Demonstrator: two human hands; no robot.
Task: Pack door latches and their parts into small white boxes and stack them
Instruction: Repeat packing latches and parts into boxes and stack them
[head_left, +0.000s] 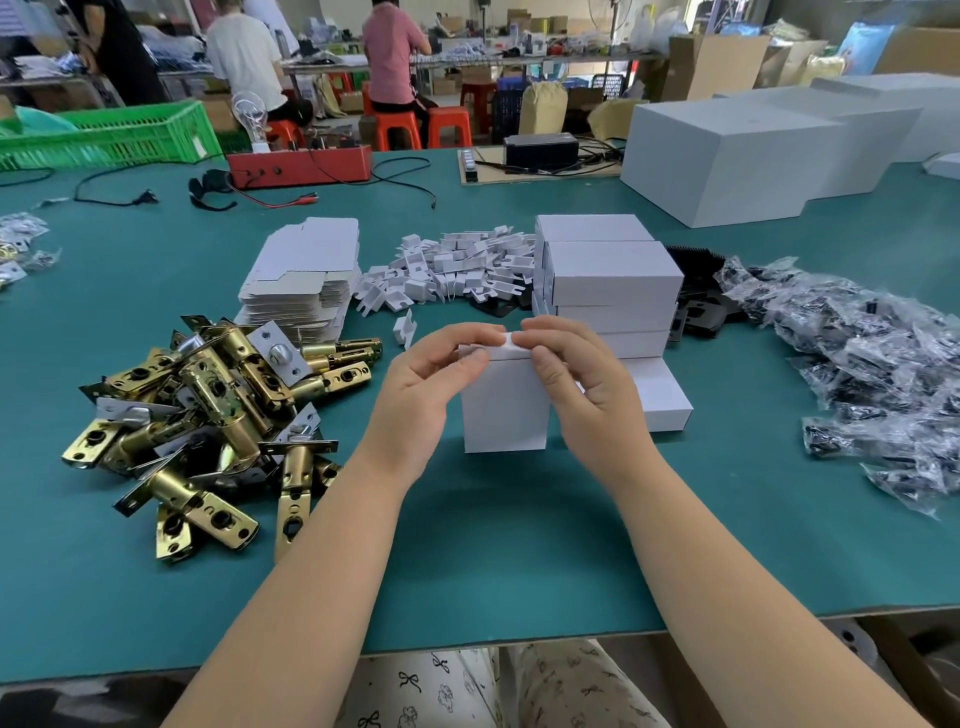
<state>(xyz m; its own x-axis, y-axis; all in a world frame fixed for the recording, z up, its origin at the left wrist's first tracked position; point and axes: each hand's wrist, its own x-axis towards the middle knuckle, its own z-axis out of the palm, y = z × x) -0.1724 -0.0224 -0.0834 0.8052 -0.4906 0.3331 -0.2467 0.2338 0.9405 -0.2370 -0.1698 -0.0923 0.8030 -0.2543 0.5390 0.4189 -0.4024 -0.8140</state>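
Observation:
A small white box (504, 410) stands upright on the green table in front of me. My left hand (421, 389) grips its upper left side, thumb on the top flap. My right hand (576, 379) pinches the top flap at its right end. Behind the box rises a stack of closed white boxes (613, 280), with one more closed box (662, 400) lying low at its foot. A heap of brass door latches (208, 415) lies to the left. Flat unfolded box blanks (306, 275) are piled behind the latches. What is inside the held box is hidden.
Small white card inserts (457, 270) lie heaped at centre back. Black plates (698, 296) and clear bags of black parts (872, 364) spread along the right. Large white cartons (727, 156), a red tester box (301, 163) and a green crate (109, 135) stand at the far edge.

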